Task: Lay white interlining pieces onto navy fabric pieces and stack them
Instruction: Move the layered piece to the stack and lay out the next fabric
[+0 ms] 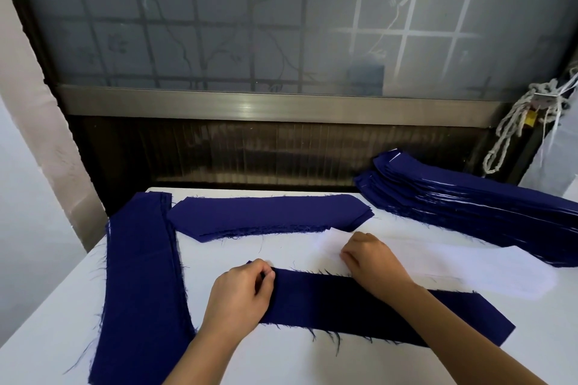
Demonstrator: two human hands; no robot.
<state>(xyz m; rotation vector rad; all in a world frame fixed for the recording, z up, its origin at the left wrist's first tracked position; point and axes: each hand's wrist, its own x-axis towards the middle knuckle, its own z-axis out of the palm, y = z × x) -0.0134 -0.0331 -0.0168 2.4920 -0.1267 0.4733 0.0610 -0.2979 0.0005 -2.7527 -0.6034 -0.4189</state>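
Note:
A single navy fabric piece [359, 309] lies flat across the white table in front of me. My left hand [240, 294] pinches its left end with curled fingers. My right hand [372, 259] reaches over the navy piece and pinches the left end of a stack of white interlining pieces [463, 272], which lies just behind the navy piece. A stack of navy pieces [269, 216] sits further back in the middle.
A tall stack of navy pieces with white edges showing [488, 206] lies at the back right. Another navy stack [140, 284] runs along the table's left edge. A frosted window [281, 25] and a hanging rope [525, 122] stand behind the white table [281, 359].

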